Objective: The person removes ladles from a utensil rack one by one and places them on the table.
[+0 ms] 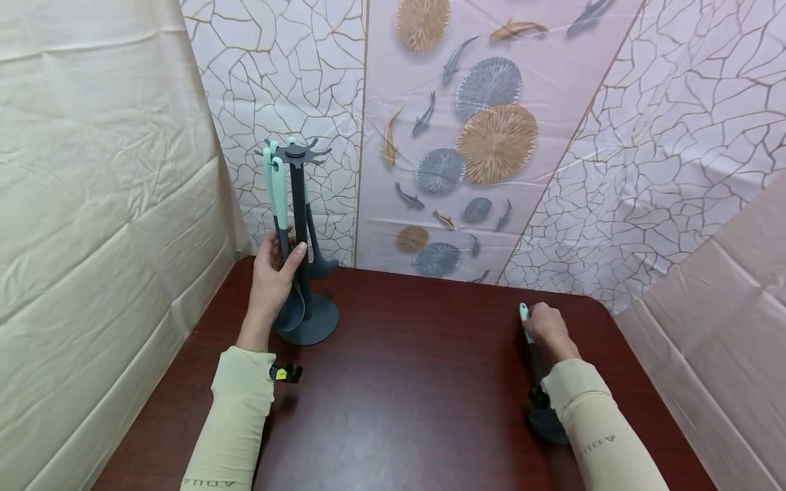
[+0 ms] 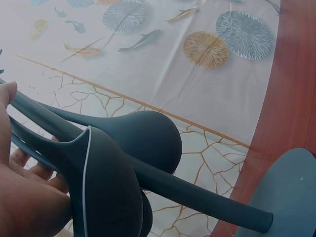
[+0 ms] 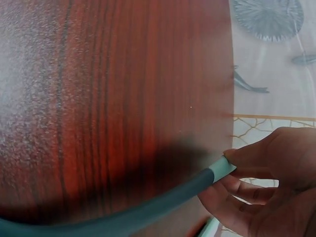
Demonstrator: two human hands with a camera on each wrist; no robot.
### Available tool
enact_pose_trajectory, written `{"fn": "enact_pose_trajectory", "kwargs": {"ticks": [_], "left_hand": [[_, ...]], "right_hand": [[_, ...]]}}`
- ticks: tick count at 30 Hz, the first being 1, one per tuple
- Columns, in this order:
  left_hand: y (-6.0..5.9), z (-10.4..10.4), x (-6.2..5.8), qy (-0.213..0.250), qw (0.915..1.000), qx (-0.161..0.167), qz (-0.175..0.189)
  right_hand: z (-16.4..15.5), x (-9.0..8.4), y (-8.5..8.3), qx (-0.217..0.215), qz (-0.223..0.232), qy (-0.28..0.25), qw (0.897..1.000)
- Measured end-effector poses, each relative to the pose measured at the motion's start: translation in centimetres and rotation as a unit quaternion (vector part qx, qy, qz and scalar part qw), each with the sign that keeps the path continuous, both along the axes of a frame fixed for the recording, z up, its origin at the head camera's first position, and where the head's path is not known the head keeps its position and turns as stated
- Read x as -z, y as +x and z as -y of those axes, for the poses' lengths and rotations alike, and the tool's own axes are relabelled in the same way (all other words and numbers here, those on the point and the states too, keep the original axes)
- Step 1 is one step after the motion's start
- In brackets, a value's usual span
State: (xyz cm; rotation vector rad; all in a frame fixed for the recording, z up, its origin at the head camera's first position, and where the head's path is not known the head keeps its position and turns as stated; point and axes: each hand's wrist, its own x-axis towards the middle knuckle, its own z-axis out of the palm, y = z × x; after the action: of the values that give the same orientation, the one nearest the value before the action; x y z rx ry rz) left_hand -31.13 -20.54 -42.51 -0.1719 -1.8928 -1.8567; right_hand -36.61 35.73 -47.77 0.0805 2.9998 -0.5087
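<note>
A dark grey utensil rack [image 1: 300,204] stands on its round base [image 1: 321,323] at the table's back left. Mint-handled utensils hang from it. My left hand [image 1: 275,271] grips the dark stem of one hanging utensil [image 1: 279,194], thumb across the front. In the left wrist view my left hand [image 2: 24,197] is beside a spoon head [image 2: 106,192], a ladle bowl [image 2: 148,133] and the rack's pole [image 2: 197,192]. At the right, my right hand [image 1: 548,331] holds the mint end of another utensil [image 1: 535,368], whose dark head [image 1: 546,424] lies on the table. In the right wrist view, the fingers [image 3: 266,187] curl round that handle [image 3: 148,207].
The dark red wooden table [image 1: 405,382] is enclosed by a patterned cloth backdrop [image 1: 479,136] behind, a beige cloth [image 1: 92,204] on the left and a pink cloth [image 1: 724,320] on the right. The table's right edge runs close to my right forearm.
</note>
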Motion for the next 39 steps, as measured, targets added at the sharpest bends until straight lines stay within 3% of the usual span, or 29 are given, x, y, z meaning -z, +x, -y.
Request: {"fn": "enact_pose_trajectory", "kwargs": {"ticks": [2, 3, 7, 9, 10, 19, 30, 39], "left_hand": [[0.0, 0.1, 0.1, 0.003, 1.0, -0.001, 0.002], [0.1, 0.1, 0.1, 0.004, 1.0, -0.001, 0.002], [0.1, 0.1, 0.1, 0.01, 0.9999, -0.002, 0.001], [0.1, 0.1, 0.1, 0.01, 0.9999, -0.001, 0.001], [0.1, 0.1, 0.1, 0.01, 0.9999, -0.001, 0.0], [0.1, 0.1, 0.0, 0.007, 1.0, 0.002, 0.0], [0.1, 0.2, -0.2, 0.003, 0.9999, 0.006, 0.007], [0.3, 0.8, -0.7, -0.049, 0.9986, 0.016, 0.012]], "right_hand": [[0.0, 0.1, -0.1, 0.005, 0.006, 0.0, 1.0], [-0.9, 1.3, -0.8, -0.003, 0.001, -0.011, 1.0], [-1.0, 1.4, -0.7, -0.01, 0.005, -0.002, 1.0], [-0.9, 1.3, -0.6, -0.015, 0.004, 0.007, 1.0], [0.0, 0.1, 0.1, -0.009, 0.013, 0.022, 1.0], [0.6, -0.3, 0.6, 0.014, 0.049, 0.009, 0.999], [1.4, -1.0, 1.6, 0.001, -0.006, -0.017, 1.0], [2.5, -2.1, 1.7, 0.005, -0.033, -0.049, 0.998]]}}
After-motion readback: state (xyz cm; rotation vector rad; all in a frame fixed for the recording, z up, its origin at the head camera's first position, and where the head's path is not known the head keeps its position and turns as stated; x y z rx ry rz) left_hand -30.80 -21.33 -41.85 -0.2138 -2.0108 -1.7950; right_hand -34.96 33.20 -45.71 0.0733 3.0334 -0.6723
